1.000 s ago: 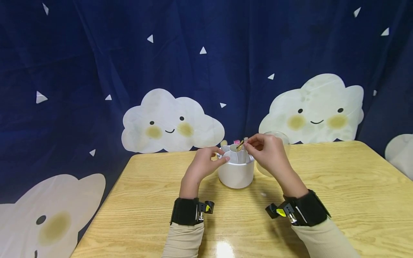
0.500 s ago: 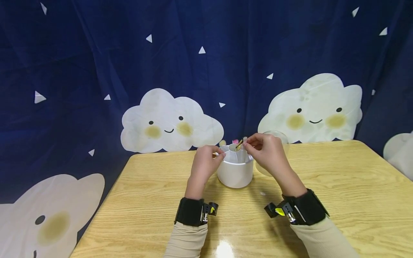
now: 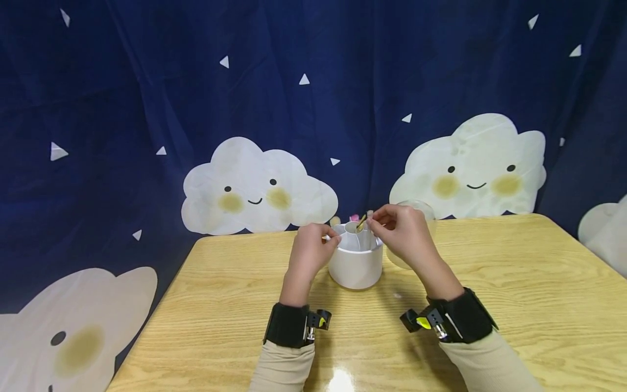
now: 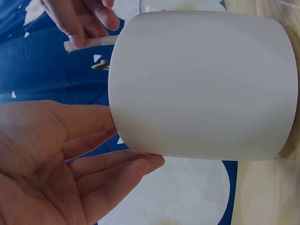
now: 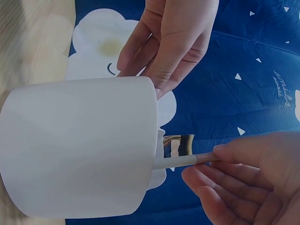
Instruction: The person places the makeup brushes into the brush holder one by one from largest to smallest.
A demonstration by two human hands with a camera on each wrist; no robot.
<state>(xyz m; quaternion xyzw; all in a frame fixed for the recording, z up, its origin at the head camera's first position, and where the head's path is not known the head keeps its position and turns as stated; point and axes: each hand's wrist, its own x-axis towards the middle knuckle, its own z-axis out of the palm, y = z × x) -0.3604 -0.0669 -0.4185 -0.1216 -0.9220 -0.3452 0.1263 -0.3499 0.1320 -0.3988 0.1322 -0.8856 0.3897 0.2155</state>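
A white round makeup-brush-style holder (image 3: 355, 273) with inner dividers stands upright on the table. My left hand (image 3: 311, 247) grips its left rim; in the left wrist view, several fingers (image 4: 112, 168) reach along the holder's side. At the right side of the holder, my right hand (image 3: 405, 231) pinches the top of a slim white tube (image 5: 176, 162) with a pale pinkish end. The tube's lower part is hidden inside the holder. Close beside it, a gold-and-black piece (image 3: 361, 222) pokes out of the holder.
Behind the right hand stands a clear round cover (image 3: 432, 216). A pink tip (image 3: 354, 218) and a beige tip (image 3: 335, 221) rise at the holder's back. The wooden table (image 3: 230, 305) ends at a dark blue curtain (image 3: 352, 109) with cloud faces.
My left thumb has drawn back from the front dividers to the holder's left rim. The right hand stays nearly in place, pinching the tube.
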